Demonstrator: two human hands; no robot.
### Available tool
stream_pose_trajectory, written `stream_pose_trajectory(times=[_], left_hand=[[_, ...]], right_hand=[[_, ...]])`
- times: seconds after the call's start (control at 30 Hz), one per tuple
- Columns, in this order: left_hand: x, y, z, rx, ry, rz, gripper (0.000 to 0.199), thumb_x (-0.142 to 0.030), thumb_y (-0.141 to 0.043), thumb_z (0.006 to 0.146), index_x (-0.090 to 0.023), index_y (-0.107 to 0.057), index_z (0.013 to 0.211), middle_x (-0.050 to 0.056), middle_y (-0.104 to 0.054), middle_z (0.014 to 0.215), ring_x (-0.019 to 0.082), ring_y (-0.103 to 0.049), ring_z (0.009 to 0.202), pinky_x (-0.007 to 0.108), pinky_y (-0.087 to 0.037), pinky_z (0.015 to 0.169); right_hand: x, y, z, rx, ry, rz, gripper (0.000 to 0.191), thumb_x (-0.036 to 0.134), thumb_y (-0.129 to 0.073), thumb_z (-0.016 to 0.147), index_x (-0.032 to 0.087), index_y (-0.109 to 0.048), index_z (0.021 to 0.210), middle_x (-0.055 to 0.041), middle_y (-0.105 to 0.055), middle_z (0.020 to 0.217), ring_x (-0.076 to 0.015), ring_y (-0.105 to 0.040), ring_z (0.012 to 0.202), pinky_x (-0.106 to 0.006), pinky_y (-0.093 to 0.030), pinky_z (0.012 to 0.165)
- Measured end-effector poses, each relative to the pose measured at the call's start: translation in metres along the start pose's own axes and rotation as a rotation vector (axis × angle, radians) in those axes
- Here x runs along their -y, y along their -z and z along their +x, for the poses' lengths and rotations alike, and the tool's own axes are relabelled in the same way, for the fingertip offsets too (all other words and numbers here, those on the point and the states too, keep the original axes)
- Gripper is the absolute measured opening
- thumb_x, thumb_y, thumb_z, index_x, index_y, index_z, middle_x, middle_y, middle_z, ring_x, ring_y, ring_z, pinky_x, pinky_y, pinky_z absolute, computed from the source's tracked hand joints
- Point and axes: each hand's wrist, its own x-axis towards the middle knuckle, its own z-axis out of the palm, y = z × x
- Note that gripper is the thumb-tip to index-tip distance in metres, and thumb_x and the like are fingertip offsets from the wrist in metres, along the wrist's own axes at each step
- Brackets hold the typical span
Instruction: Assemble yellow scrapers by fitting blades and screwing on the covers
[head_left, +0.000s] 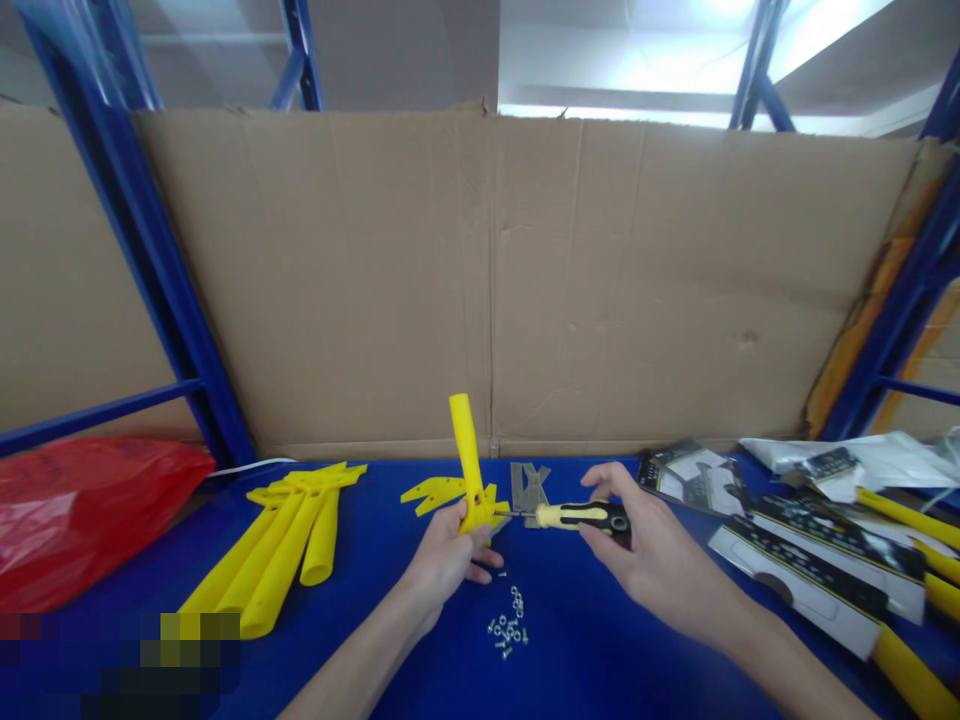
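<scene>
Head view: the left hand [448, 556] has its fingers closed around a yellow handle [468, 462], held upright above the screws [508, 627]. The right hand [651, 545], right of the screws, grips a screwdriver [574, 516] whose tip meets the handle's base.

A yellow plastic scraper handle [468, 462] is held upright by the left hand [448, 556]; a yellow-and-black screwdriver [574, 516], gripped by the right hand [643, 546], is pressed against it.

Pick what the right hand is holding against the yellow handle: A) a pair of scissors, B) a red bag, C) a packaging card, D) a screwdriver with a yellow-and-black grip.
D: the right hand grips a screwdriver with a yellow-and-black grip, its tip at the yellow handle held upright by the left hand.
</scene>
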Motion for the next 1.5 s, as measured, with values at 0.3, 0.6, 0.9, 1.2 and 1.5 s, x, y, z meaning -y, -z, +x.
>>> stream_pose_trajectory(times=[0.3,0.6,0.9,1.2,1.5], left_hand=[[0.002,-0.001,0.003,-0.009,-0.015,0.028,0.027,-0.013,-0.051,0.081,-0.009,-0.055,0.107,0.014,-0.064,0.099,0.011,-0.062,0.056,0.019,-0.044,0.044],[0.002,-0.002,0.003,-0.016,0.003,0.006,0.033,-0.013,-0.054,0.081,-0.009,-0.053,0.113,0.016,-0.062,0.107,0.010,-0.062,0.057,0.018,-0.044,0.044],[0.001,-0.004,-0.001,-0.046,-0.023,-0.021,0.030,-0.011,-0.052,0.082,-0.011,-0.055,0.112,0.014,-0.064,0.107,0.010,-0.062,0.058,0.017,-0.045,0.043],[-0.001,0.000,0.001,-0.113,-0.043,-0.086,0.022,-0.010,-0.053,0.081,-0.010,-0.057,0.102,0.012,-0.064,0.097,0.013,-0.064,0.060,0.021,-0.049,0.044],[-0.013,0.003,0.000,-0.125,-0.064,-0.150,0.013,-0.011,-0.053,0.083,-0.011,-0.054,0.096,0.009,-0.063,0.090,0.013,-0.065,0.062,0.021,-0.052,0.046]], right_hand=[[0.004,0.002,0.004,-0.030,-0.002,-0.115,0.006,0.026,-0.045,0.083,0.023,-0.049,0.079,0.0041,-0.052,0.057,-0.0140,-0.048,0.049,-0.024,-0.031,0.049],[0.008,-0.001,0.002,-0.010,-0.148,-0.135,0.010,0.030,-0.044,0.082,0.023,-0.052,0.084,0.0039,-0.052,0.054,-0.0145,-0.045,0.045,-0.024,-0.028,0.046],[0.010,-0.001,0.006,0.004,-0.334,0.120,0.024,0.039,-0.040,0.084,0.021,-0.053,0.073,0.0046,-0.049,0.042,-0.0131,-0.043,0.040,-0.022,-0.029,0.041],[0.007,-0.001,0.005,0.089,-0.259,0.113,0.025,0.040,-0.046,0.084,0.020,-0.058,0.078,0.0030,-0.055,0.048,-0.0129,-0.048,0.042,-0.022,-0.028,0.041],[-0.005,-0.003,0.002,0.291,-0.126,-0.199,0.012,0.021,-0.050,0.080,0.019,-0.062,0.082,-0.0019,-0.066,0.068,-0.0149,-0.056,0.057,-0.023,-0.032,0.051]])
